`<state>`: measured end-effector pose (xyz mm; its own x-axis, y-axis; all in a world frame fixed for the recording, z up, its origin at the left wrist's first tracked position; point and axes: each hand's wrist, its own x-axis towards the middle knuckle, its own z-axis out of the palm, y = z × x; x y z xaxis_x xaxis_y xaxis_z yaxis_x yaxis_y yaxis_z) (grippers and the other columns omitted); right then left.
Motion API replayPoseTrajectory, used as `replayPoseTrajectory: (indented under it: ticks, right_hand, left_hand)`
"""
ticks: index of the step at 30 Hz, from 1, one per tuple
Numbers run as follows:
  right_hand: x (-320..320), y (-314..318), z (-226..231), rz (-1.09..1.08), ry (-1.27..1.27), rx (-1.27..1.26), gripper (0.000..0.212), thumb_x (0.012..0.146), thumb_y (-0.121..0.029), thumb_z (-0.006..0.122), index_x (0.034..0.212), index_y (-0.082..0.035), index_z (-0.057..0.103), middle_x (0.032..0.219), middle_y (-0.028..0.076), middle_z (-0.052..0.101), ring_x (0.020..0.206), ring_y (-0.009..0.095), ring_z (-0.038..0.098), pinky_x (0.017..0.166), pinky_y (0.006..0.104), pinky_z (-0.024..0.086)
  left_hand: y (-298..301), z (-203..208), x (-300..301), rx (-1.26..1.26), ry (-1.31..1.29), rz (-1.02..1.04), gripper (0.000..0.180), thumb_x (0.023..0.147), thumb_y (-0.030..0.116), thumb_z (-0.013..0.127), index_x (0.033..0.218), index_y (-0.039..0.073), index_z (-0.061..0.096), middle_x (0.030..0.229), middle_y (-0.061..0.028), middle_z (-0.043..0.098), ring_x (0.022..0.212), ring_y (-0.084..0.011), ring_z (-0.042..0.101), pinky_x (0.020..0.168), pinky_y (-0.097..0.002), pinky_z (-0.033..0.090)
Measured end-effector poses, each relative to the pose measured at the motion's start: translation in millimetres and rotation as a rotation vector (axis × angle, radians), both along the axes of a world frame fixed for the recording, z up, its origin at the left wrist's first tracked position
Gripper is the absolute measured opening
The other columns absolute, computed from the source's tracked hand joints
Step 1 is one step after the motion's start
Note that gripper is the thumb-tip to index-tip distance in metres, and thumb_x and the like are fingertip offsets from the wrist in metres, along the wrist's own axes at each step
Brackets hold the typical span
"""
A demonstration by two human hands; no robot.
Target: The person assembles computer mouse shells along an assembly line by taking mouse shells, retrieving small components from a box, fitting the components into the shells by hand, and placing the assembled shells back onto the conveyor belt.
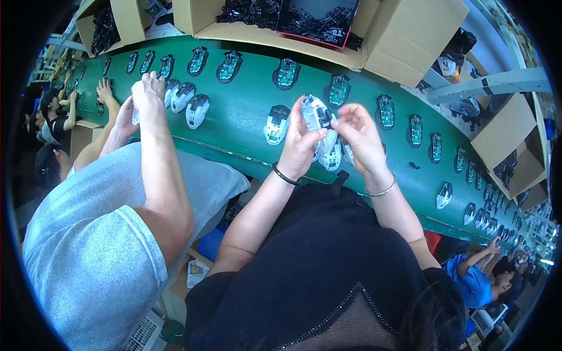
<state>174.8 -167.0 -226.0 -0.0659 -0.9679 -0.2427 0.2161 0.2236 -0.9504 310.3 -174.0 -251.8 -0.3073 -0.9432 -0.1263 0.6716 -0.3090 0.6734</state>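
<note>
The wearer's black top (pixel 316 257) lay nearest, at 6 o'clock. From the left, a co-worker's grey shirt (pixel 88 251) filled 8 o'clock, and beyond it white-fronted shells (pixel 197 111) stood in a row on the green tabletop (pixel 234 140). Another pale shell (pixel 276 124) sat just beside the left grip (pixel 300 146). That grip was curled around the left and lower edges of a white-and-black mouse shell (pixel 315 111), which rose from it toward 1 o'clock. The right grip (pixel 362 137) was half curled, the shell at its 10 o'clock, thumb tip at the right edge; whether it pinched anything could not be told. Toward 4 o'clock from the held shell lay a small black part (pixel 414 166).
</note>
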Motion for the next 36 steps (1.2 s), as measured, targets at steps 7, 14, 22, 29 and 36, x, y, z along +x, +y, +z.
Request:
replayPoseTrajectory:
  ticks: [7, 14, 22, 29, 36]
  right_hand:
    - [-3, -8, 10, 0.242, 0.120, -0.080, 0.050, 0.073, -0.007, 0.067, 0.120, -0.005, 0.051, 0.110, 0.009, 0.052, 0.103, 0.019, 0.049, 0.085, 0.0317, 0.046]
    - [-2, -10, 8, 0.290, 0.082, -0.047, 0.045, 0.072, -0.004, 0.065, 0.115, -0.003, 0.052, 0.108, 0.007, 0.053, 0.101, 0.018, 0.050, 0.080, 0.0305, 0.048]
    - [0, -1, -21, 0.236, 0.059, -0.094, 0.040, 0.076, -0.007, 0.065, 0.113, -0.005, 0.048, 0.110, 0.005, 0.051, 0.098, 0.017, 0.050, 0.078, 0.0284, 0.047]
    - [-73, 22, -42, -0.042, 0.168, 0.048, 0.033, 0.087, -0.021, 0.059, 0.117, -0.007, 0.053, 0.103, 0.005, 0.061, 0.092, 0.013, 0.056, 0.077, 0.0249, 0.045]
    - [-189, 95, -100, -0.384, 0.381, 0.274, 0.016, 0.085, -0.014, 0.059, 0.098, -0.005, 0.062, 0.084, 0.000, 0.062, 0.073, 0.007, 0.055, 0.060, 0.0184, 0.040]
  left_hand:
    - [-2, 1, 7, 0.016, 0.013, -0.089, 0.085, 0.070, 0.001, 0.062, 0.141, 0.010, 0.017, 0.125, -0.0082, 0.038, 0.116, -0.0190, 0.042, 0.096, -0.0332, 0.038]
    - [-4, -7, 14, -0.100, -0.069, -0.122, 0.085, 0.069, 0.003, 0.061, 0.142, 0.013, 0.017, 0.121, -0.0073, 0.043, 0.112, -0.0181, 0.045, 0.094, -0.0324, 0.037]
    - [-7, -17, 15, -0.237, -0.289, -0.189, 0.079, 0.071, 0.003, 0.061, 0.140, 0.013, 0.024, 0.122, -0.0072, 0.042, 0.113, -0.0195, 0.044, 0.094, -0.0334, 0.038]
    - [-16, -26, 22, 0.319, 0.403, -0.379, 0.066, 0.077, 0.020, 0.060, 0.136, 0.014, 0.032, 0.110, -0.0161, 0.055, 0.098, -0.0278, 0.057, 0.080, -0.0426, 0.048]
    - [-22, -33, 11, 0.267, 0.426, -0.406, 0.068, 0.073, 0.021, 0.064, 0.134, 0.011, 0.035, 0.109, -0.0175, 0.054, 0.097, -0.0305, 0.056, 0.077, -0.0408, 0.049]
